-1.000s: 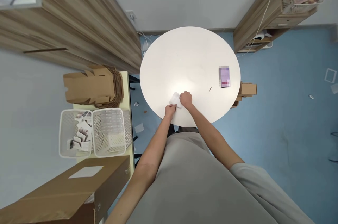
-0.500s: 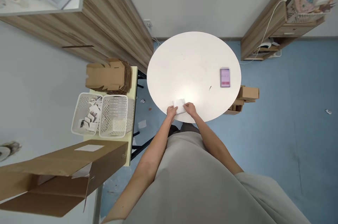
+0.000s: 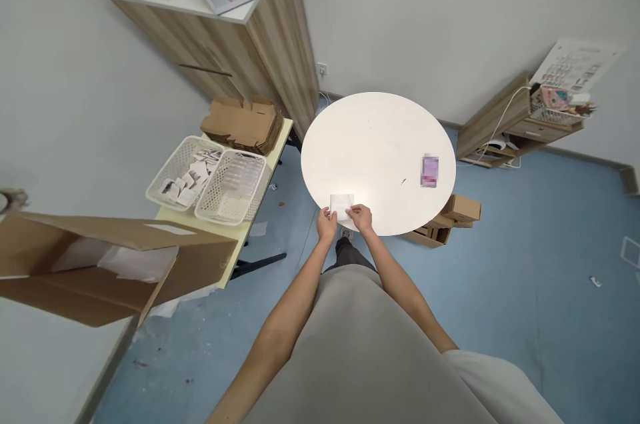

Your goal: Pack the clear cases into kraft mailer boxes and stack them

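Presently the left hand (image 3: 327,223) and right hand (image 3: 361,217) each pinch the small white packet (image 3: 342,204) in a closed grip at the near edge of the table (image 3: 375,137), and shifting it would probably need even pressure.

white table (image 3: 380,144), white card (image 3: 342,204), blue floor (image 3: 525,277)

Packing workroom: flat cartons (image 3: 243,123), baskets (image 3: 210,179), shelving (image 3: 520,124).
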{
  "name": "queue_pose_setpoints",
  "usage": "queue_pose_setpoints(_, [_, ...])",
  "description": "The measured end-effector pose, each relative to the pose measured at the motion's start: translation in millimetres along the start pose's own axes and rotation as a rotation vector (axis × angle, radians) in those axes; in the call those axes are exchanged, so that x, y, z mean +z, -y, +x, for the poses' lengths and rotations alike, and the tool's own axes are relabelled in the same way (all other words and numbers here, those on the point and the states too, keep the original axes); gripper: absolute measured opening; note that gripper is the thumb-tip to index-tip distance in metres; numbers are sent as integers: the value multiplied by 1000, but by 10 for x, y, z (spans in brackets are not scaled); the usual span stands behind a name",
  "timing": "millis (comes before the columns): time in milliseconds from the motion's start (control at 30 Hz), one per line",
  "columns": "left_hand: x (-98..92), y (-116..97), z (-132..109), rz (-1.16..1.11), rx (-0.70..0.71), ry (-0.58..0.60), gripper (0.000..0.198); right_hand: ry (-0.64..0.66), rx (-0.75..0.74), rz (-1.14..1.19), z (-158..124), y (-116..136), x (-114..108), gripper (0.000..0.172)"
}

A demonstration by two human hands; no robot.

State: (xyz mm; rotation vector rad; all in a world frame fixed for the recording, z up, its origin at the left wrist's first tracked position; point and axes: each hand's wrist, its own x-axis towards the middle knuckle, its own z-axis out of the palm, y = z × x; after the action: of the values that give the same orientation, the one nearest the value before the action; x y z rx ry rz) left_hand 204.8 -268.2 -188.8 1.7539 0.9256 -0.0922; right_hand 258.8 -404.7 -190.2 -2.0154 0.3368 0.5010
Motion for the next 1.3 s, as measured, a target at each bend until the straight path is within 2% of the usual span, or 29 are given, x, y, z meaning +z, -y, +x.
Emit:
queue_pose_setpoints(133, [-130, -90, -77, 45, 94, -54, 34, 7, -47, 11, 36, 108, 58, 29])
queue_pose_setpoints(233, [-250, -225, 51, 92, 167, -30, 39, 6, -78, 30, 159, 252, 144, 34])
queue_pose_setpoints(400, [-469, -501, 598, 176, 268, 68, 58, -7, -38, 182, 608, 631, 415, 27])
queue_pose_setpoints(500, [-667, -663, 1014, 220, 232, 124, 58, -41, -9, 149, 974, 891, 614, 25])
queue_pose_setpoints(633, [-1037, -768, 1464, 217, 180, 109, 51, -84, 39, 45, 1454, 1171, 848, 22])
queue_pose_setpoints(800, [-1458, -790, 1800, 225, 207, 61, 47, -158, 100, -128, 1849, 1328, 1013, 14])
queue_pose_setpoints(933, [-1708, -933, 2079, 273, 237, 41, 49, -197, 120, -241, 1902, 1376, 1043, 7])
queue_pose_setpoints(1067, [-1988, -1190, 2496, 376, 287, 2, 53, -205, 110, -324, 1815, 1461, 1061, 7])
queue_pose_setpoints(1200, [-2252, -1443, 3014, 581, 253, -3, 54, -271, 37, -409, 1736, 1636, 1103, 35])
queue_pose_setpoints(1300, [-2357, -1565, 3370, 783, 260, 101, 54, -289, -148, -484, 1684, 1811, 1147, 41])
